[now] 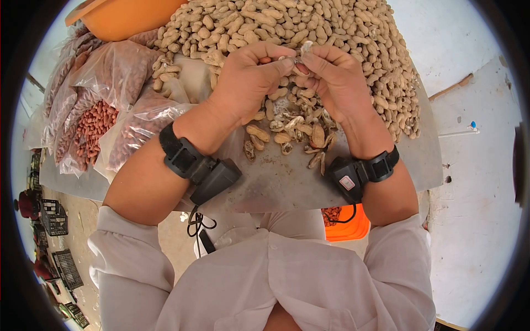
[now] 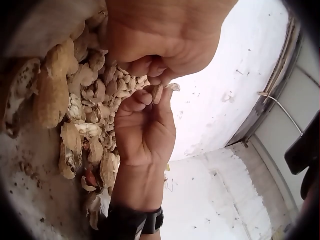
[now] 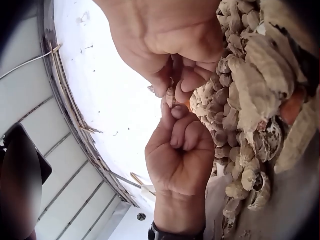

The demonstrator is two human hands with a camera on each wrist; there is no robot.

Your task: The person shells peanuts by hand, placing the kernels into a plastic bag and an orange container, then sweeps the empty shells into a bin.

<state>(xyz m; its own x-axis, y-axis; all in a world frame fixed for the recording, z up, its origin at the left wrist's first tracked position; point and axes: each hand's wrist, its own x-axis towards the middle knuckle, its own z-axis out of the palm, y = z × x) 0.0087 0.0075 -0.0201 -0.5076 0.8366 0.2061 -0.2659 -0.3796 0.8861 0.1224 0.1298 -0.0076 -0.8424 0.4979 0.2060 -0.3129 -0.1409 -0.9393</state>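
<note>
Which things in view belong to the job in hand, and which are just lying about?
Job, judging by the scene:
- peanut between left grip and right grip
- heaped whole peanuts
- broken shells
- likely bags of red kernels and orange tub

Probably just lying about:
- black crates
- orange basin, use unclear

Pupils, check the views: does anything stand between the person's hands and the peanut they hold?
Nothing visible does: the left hand and right hand meet at the peanut, fingertips right at it. The broken shells lie on the table, not between.
</note>
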